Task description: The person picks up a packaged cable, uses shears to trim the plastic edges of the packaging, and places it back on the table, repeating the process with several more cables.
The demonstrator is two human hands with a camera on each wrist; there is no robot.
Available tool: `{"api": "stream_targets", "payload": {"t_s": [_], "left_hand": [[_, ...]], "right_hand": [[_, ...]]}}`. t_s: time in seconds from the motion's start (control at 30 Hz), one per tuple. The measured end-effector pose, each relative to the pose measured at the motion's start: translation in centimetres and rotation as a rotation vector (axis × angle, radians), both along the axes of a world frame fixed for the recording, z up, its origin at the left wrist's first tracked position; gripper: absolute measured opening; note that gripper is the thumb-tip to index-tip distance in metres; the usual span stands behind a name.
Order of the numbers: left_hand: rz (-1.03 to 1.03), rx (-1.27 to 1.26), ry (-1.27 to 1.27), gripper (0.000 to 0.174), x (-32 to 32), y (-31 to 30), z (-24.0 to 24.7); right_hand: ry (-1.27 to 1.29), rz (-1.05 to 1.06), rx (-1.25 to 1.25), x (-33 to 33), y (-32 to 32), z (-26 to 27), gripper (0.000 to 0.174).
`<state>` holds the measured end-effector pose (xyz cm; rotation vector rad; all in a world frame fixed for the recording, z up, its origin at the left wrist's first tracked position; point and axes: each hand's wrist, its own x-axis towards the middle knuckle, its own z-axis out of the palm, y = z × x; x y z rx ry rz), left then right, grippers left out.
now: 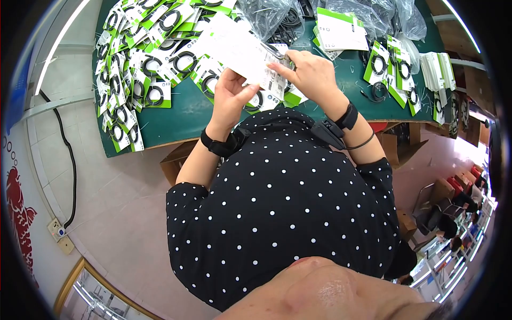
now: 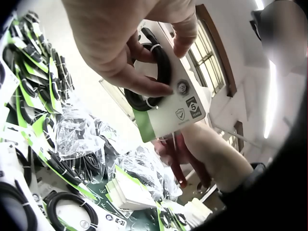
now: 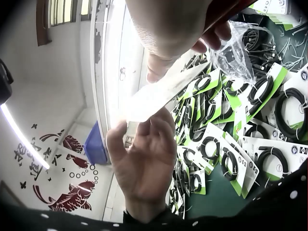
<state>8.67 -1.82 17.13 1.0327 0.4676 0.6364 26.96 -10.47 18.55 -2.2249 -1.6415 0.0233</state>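
My left hand (image 1: 230,98) holds a white-and-green card (image 2: 180,108) up over the table, thumb on one edge. A coiled black cable (image 2: 163,67) bound with white ties is fixed to it, and the left fingers (image 2: 144,82) lie on the coil. Seen from the head, the card's blank white back (image 1: 234,48) faces up. My right hand (image 1: 312,74) is at the card's right edge, its thumb reaching toward it. It grips red-handled scissors (image 2: 178,168), whose metal part overlaps the card's edge in the head view.
Many carded cables (image 1: 154,64) pile up on the left of the green table (image 1: 184,120). Clear plastic bags (image 1: 266,18) with loose cables lie at the back. Card stacks (image 1: 341,34) and more carded cables (image 1: 397,66) are to the right, with scattered tie scraps.
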Motion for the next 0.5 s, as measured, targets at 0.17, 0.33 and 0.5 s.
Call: {"api": "stream_targets", "payload": {"t_s": [0.17,0.33,0.5], "left_hand": [[0.021,-0.25,-0.121,0.037,-1.2,2.3,-0.9],[0.058,-0.328,-0.171,0.038,-1.5,2.9,-0.9],[0.078,-0.345,-0.156,0.039,-1.3,2.6,-0.7]], "right_hand": [[0.116,-0.045,0.113,2.0,-1.0,0.3,0.046],[0.07,0.045,0.053,1.5,-2.1,0.3,0.044],[-0.039,0.164,0.07,0.4,-1.7,0.9,0.042]]}}
